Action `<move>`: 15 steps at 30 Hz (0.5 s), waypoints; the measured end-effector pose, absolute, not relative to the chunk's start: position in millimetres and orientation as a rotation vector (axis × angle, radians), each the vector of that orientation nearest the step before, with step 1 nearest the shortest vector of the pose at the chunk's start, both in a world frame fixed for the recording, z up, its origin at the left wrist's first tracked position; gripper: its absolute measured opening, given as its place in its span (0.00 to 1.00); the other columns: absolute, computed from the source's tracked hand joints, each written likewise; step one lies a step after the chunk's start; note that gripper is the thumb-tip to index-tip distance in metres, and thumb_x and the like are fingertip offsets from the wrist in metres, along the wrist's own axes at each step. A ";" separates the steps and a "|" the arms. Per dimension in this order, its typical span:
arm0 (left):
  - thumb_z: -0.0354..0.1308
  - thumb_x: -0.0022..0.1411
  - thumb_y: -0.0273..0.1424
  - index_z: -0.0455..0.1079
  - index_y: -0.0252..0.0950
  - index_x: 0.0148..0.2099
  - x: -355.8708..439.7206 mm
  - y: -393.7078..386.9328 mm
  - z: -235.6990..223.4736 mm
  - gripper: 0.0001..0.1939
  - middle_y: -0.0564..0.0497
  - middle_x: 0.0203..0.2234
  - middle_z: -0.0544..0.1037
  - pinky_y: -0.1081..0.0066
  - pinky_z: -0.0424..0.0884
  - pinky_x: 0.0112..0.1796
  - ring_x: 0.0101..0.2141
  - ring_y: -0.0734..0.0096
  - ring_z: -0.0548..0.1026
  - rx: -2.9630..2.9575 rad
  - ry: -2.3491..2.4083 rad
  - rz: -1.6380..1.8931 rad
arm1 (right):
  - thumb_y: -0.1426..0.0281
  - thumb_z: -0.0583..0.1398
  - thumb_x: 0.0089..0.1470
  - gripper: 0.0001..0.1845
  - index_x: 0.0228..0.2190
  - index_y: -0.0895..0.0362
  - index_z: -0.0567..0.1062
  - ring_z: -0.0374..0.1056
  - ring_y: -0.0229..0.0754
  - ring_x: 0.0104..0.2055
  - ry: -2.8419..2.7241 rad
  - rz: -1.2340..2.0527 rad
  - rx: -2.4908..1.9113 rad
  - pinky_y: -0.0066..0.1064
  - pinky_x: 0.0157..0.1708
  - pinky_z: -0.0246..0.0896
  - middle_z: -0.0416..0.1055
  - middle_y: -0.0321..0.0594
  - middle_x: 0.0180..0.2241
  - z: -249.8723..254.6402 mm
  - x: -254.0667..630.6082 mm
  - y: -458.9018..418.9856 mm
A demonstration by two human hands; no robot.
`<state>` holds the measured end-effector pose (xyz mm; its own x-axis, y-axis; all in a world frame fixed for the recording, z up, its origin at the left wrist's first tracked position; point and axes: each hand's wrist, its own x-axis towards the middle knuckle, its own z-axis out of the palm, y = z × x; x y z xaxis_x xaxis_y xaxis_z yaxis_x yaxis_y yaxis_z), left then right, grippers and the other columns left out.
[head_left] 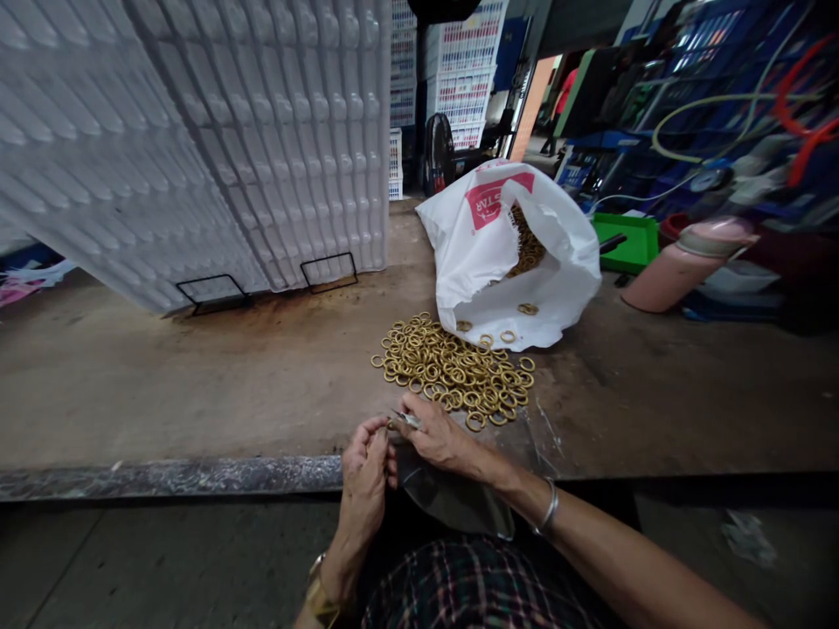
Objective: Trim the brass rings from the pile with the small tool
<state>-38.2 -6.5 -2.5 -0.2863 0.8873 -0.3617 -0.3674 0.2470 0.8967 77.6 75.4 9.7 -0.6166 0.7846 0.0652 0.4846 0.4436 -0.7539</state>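
At the table's front edge, my left hand (367, 463) is closed in a pinch on a gold-coloured ring (391, 425), mostly covered by the fingers. My right hand (436, 434) meets it from the right, gripping a small pointed metal blade (407, 418) whose tip points left above the ring. The blade's handle is hidden in the palm. Just beyond both hands lies a loose pile of gold-coloured rings (452, 367). Behind the pile a white sack (472, 262) with a red label lies on its side, its torn mouth showing more rings inside.
Tall ribbed translucent plastic trays (275, 131) stand at the left in black wire holders (329, 271). On the right are a pink bottle (675, 271) and a green tray (629, 240). White crates (462, 79) are stacked behind the wooden table (163, 384). A person (565, 96) is in the background.
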 end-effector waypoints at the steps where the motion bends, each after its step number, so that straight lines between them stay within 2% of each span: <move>1: 0.57 0.53 0.45 0.61 0.34 0.44 -37.8 -6.4 -2.7 0.22 0.59 0.18 0.65 0.83 0.57 0.15 0.15 0.84 0.60 0.564 1.344 1.327 | 0.63 0.52 0.55 0.10 0.27 0.57 0.62 0.55 0.34 0.25 -2.247 1.047 -1.031 0.25 0.26 0.48 0.60 0.32 0.23 9.5 79.3 73.6; 5: 0.56 0.52 0.46 0.63 0.34 0.39 -35.0 -5.3 -2.9 0.20 0.59 0.18 0.65 0.83 0.57 0.15 0.15 0.84 0.60 0.618 1.346 1.321 | 0.61 0.50 0.55 0.12 0.26 0.56 0.61 0.55 0.35 0.27 -2.128 1.156 -0.941 0.26 0.28 0.49 0.58 0.32 0.24 5.8 85.4 70.4; 10: 0.57 0.51 0.46 0.63 0.35 0.35 -31.3 -3.5 -1.7 0.19 0.60 0.17 0.65 0.83 0.57 0.15 0.15 0.83 0.61 0.629 1.374 1.296 | 0.64 0.52 0.53 0.10 0.25 0.57 0.62 0.55 0.34 0.28 -2.065 1.282 -0.972 0.25 0.28 0.49 0.58 0.31 0.24 2.9 88.7 68.7; 15: 0.57 0.51 0.46 0.63 0.35 0.33 -28.6 -2.1 2.6 0.19 0.59 0.16 0.64 0.82 0.58 0.15 0.15 0.82 0.61 0.719 1.450 1.251 | 0.65 0.51 0.54 0.10 0.24 0.56 0.62 0.53 0.32 0.23 -1.944 1.433 -1.089 0.23 0.24 0.48 0.56 0.28 0.19 5.6 89.7 67.8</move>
